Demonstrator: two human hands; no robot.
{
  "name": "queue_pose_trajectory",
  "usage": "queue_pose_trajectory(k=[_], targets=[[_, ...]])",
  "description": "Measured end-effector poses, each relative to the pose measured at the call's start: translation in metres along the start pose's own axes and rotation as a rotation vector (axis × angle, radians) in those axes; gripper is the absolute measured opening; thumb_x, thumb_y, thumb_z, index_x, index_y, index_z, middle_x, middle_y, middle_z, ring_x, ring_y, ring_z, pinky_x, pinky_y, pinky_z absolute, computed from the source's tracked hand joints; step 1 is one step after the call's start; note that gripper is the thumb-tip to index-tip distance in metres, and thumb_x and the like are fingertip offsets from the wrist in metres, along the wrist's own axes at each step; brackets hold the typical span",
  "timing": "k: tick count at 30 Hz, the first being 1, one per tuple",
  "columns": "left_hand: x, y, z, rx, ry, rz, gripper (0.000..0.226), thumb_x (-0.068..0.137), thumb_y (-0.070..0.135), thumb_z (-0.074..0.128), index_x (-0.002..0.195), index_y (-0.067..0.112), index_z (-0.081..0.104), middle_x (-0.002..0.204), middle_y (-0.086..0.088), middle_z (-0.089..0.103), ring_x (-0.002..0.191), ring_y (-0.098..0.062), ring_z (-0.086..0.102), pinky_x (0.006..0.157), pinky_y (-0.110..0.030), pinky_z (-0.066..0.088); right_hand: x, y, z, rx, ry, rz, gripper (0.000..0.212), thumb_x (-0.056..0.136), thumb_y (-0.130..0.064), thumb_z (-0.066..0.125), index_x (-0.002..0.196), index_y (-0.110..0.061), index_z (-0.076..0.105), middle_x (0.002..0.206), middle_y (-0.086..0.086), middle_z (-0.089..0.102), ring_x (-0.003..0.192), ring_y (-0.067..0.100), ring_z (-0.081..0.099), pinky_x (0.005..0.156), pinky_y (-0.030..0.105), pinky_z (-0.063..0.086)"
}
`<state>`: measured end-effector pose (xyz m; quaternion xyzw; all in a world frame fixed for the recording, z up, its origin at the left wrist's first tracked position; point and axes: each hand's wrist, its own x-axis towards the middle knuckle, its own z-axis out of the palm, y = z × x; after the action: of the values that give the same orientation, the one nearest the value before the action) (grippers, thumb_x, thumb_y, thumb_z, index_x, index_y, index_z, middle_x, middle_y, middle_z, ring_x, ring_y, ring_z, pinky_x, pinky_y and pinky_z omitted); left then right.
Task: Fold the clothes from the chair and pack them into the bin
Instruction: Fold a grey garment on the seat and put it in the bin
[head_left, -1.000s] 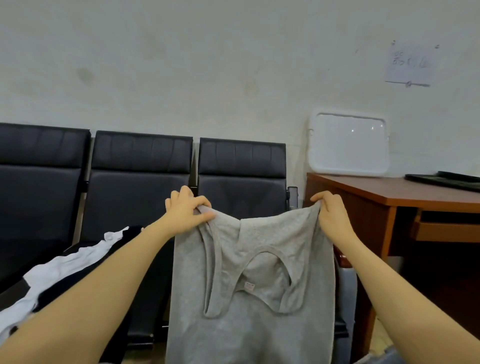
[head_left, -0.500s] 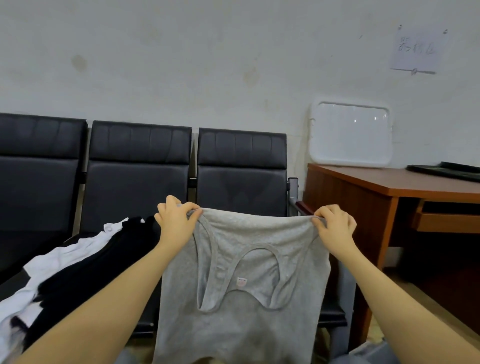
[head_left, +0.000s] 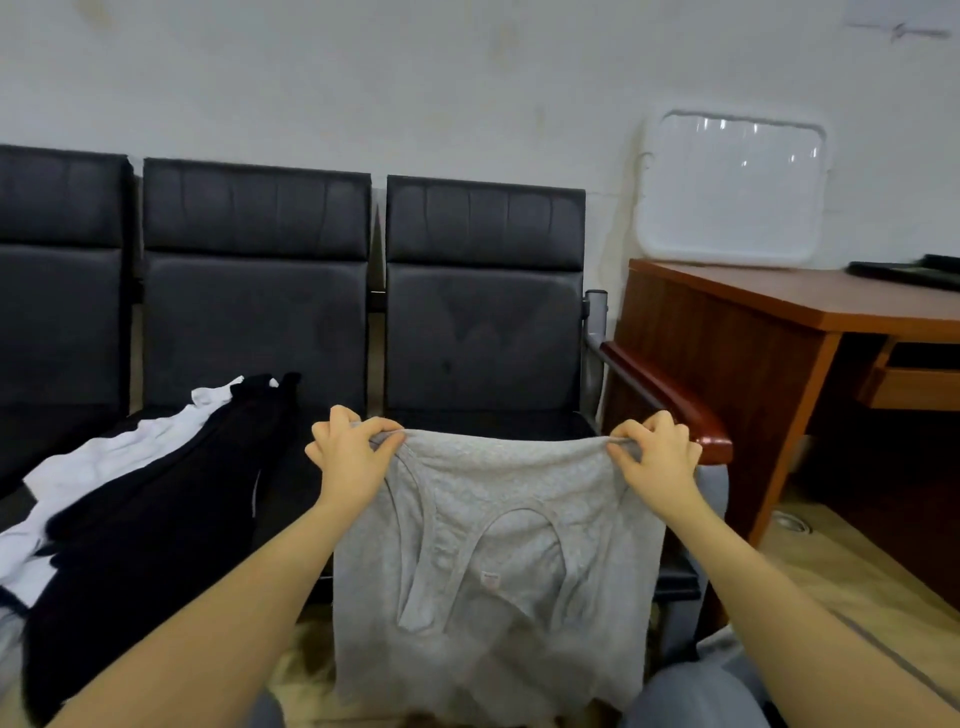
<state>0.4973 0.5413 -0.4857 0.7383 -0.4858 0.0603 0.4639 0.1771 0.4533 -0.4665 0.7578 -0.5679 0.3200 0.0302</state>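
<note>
A grey tank top (head_left: 493, 587) hangs folded over in front of the rightmost black chair (head_left: 483, 312), its straps and neck label facing me. My left hand (head_left: 353, 457) pinches its top left corner and my right hand (head_left: 657, 457) pinches its top right corner, stretching the upper edge flat. On the middle chair seat to the left lies a pile of black clothes (head_left: 156, 509) over a white garment (head_left: 93, 467). No bin shows clearly in this view.
Three black chairs stand in a row against the white wall. A wooden desk (head_left: 779, 322) sits at the right, with a white lid (head_left: 732, 187) leaning on the wall above it. A red-brown armrest (head_left: 670, 400) juts out just behind my right hand.
Both hands have lowered the grey tank top and pulled its top edge wider and flatter. The view has tilted down toward the chair seats.
</note>
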Motion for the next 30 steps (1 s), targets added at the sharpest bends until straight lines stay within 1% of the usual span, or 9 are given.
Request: queue_pose_trajectory(k=[3,7,15,18,20,22,24,26,30], targets=[[-0.002,-0.018,0.026,0.01,-0.057,-0.037,0.011,0.085,0.035,0.067,0.092,0.029,0.073,0.099,0.001,0.038,0.095,-0.017,0.028,0.085,-0.03,0.017,0.003,0.006,0.032,0.075,-0.006,0.074,0.017,0.092,-0.028,0.06,0.105,-0.022,0.068,0.097,-0.001,0.037,0.097,0.022,0.036,0.083,0.031,0.021],[0.007,-0.041,0.06,0.026,-0.121,-0.088,0.01,0.087,0.035,0.066,0.093,0.032,0.072,0.099,0.002,0.037,0.096,-0.017,0.028,0.086,-0.031,0.018,0.014,0.015,0.074,0.185,-0.007,0.132,0.014,0.09,-0.025,0.063,0.099,-0.03,0.072,0.095,-0.001,0.039,0.09,0.014,0.03,0.078,0.027,0.014],[0.03,-0.085,0.125,0.141,-0.286,-0.108,0.011,0.09,0.031,0.062,0.091,0.031,0.072,0.103,0.003,0.035,0.099,-0.017,0.027,0.086,-0.031,0.016,0.043,0.032,0.15,0.2,-0.16,0.17,0.014,0.09,-0.027,0.063,0.099,-0.03,0.073,0.096,-0.002,0.041,0.093,0.013,0.03,0.08,0.027,0.016],[0.029,-0.104,0.142,0.218,-0.402,-0.051,0.01,0.09,0.027,0.061,0.092,0.027,0.071,0.106,0.004,0.035,0.109,-0.02,0.029,0.095,-0.033,0.015,0.044,0.04,0.175,0.15,-0.258,0.153,0.016,0.093,-0.027,0.058,0.102,-0.029,0.071,0.095,-0.005,0.046,0.095,0.013,0.034,0.08,0.027,0.016],[0.03,-0.113,0.149,0.238,-0.453,-0.024,0.013,0.091,0.026,0.059,0.097,0.024,0.071,0.114,0.003,0.038,0.118,-0.021,0.03,0.104,-0.035,0.01,0.042,0.044,0.187,0.053,-0.343,0.128,0.018,0.096,-0.028,0.054,0.104,-0.03,0.07,0.096,-0.007,0.049,0.1,0.015,0.039,0.083,0.029,0.018],[0.031,-0.118,0.155,0.204,-0.482,0.004,0.016,0.093,0.022,0.056,0.103,0.022,0.069,0.119,0.002,0.041,0.121,-0.019,0.033,0.107,-0.036,0.007,0.042,0.045,0.195,-0.005,-0.379,0.115,0.02,0.097,-0.026,0.051,0.107,-0.029,0.069,0.098,-0.007,0.05,0.104,0.015,0.044,0.088,0.029,0.018],[0.031,-0.119,0.158,0.157,-0.539,0.024,0.021,0.097,0.02,0.049,0.107,0.025,0.066,0.115,0.005,0.043,0.116,-0.017,0.036,0.103,-0.034,0.012,0.042,0.046,0.2,0.019,-0.373,0.121,0.02,0.096,-0.024,0.051,0.107,-0.028,0.068,0.098,-0.008,0.048,0.1,0.013,0.042,0.087,0.026,0.018],[0.03,-0.119,0.157,0.146,-0.57,0.013,0.021,0.098,0.025,0.045,0.106,0.033,0.064,0.109,0.011,0.042,0.109,-0.015,0.034,0.091,-0.029,0.014,0.041,0.047,0.201,0.065,-0.379,0.133,0.018,0.095,-0.025,0.054,0.106,-0.031,0.068,0.097,-0.008,0.045,0.097,0.013,0.037,0.082,0.024,0.016],[0.032,-0.12,0.153,0.106,-0.597,-0.063,0.009,0.089,0.043,0.059,0.094,0.045,0.066,0.1,0.013,0.042,0.102,-0.011,0.028,0.085,-0.027,0.013,0.042,0.047,0.198,0.162,-0.411,0.159,0.011,0.091,-0.033,0.06,0.097,-0.038,0.068,0.094,-0.008,0.043,0.095,0.015,0.035,0.08,0.026,0.016]])
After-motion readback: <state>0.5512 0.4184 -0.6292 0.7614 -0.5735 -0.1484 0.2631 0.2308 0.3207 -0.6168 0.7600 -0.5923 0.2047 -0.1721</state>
